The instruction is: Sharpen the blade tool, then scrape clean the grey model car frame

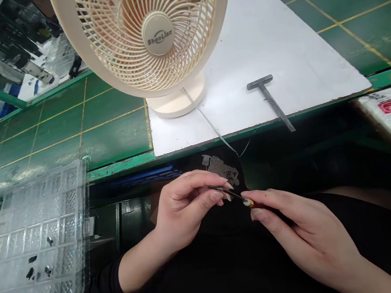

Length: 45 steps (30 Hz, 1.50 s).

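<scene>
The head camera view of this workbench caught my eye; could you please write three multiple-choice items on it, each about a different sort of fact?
1. Where does the T-handled metal tool lie?
A. On the white board
B. In the clear plastic tray
C. Under the fan

2. What colour is the mat with yellow lines?
A. Blue
B. Green
C. Red

3. How do the person's left hand and right hand stand?
A. Both lie flat on the mat
B. Both are open and empty
C. Each pinches a small item, the two close together

Answers:
1. A: the tool rests on the board, its shaft reaching the front edge.
2. B: green shows between the yellow lines.
3. C: the left holds a thin metal tool, the right a small red-and-gold piece.
</scene>
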### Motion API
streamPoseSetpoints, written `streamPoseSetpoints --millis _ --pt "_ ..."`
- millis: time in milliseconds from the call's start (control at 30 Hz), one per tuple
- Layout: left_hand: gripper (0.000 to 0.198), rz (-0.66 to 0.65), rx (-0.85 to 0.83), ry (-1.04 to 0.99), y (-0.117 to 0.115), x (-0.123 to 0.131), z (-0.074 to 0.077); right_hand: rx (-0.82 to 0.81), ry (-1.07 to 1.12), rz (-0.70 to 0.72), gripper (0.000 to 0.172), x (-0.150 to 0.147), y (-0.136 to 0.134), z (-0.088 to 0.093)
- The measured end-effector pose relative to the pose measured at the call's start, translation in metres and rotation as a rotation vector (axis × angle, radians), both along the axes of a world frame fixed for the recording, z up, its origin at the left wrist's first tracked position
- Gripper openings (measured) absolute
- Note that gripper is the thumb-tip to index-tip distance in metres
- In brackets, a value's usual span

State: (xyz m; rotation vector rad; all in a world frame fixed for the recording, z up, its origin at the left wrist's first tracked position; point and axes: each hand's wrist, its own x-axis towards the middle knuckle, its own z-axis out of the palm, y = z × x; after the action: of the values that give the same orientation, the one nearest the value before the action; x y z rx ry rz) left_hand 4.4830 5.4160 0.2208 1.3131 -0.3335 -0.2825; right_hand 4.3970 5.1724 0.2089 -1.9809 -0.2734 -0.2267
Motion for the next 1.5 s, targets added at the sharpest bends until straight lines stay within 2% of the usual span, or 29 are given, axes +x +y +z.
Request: streamPoseSetpoints --millis 300,467,600,733,967,1133,1333,1500 --pt "0.014 0.031 -0.029 0.024 0.003 -0.007 0.003 0.092 0.06 0.042 0.038 0.001 0.002 0.002" --pt "0.018 0.047 -0.022 -0.076 0.003 -0.008 0.002 0.155 0.061 0.033 0.04 -0.001 0.004 0.001" --pt "0.02 0.048 0.077 -0.218 0.001 -0.002 0.012 0.193 0.097 0.038 0.041 -0.004 0.003 -0.001" --pt "0.02 0.0 0.123 -0.27 -0.001 0.004 0.022 0.219 0.104 0.022 0.039 -0.007 0.001 -0.004" --pt "0.018 -0.036 0.162 -0.329 -0.003 0.004 0.027 0.236 0.029 0.0 0.054 -0.011 0.001 -0.005" --pt "0.016 -0.008 0.221 -0.315 -0.003 0.002 0.032 0.279 0.09 0.018 0.047 -0.01 0.002 -0.005" --pt "0.018 0.001 0.196 -0.275 -0.003 -0.001 0.03 0.223 -0.043 -0.017 0.066 -0.009 0.002 -0.009" --pt "0.015 0.021 0.238 -0.277 -0.004 -0.003 0.027 0.177 -0.119 -0.069 0.066 -0.008 0.003 -0.013"
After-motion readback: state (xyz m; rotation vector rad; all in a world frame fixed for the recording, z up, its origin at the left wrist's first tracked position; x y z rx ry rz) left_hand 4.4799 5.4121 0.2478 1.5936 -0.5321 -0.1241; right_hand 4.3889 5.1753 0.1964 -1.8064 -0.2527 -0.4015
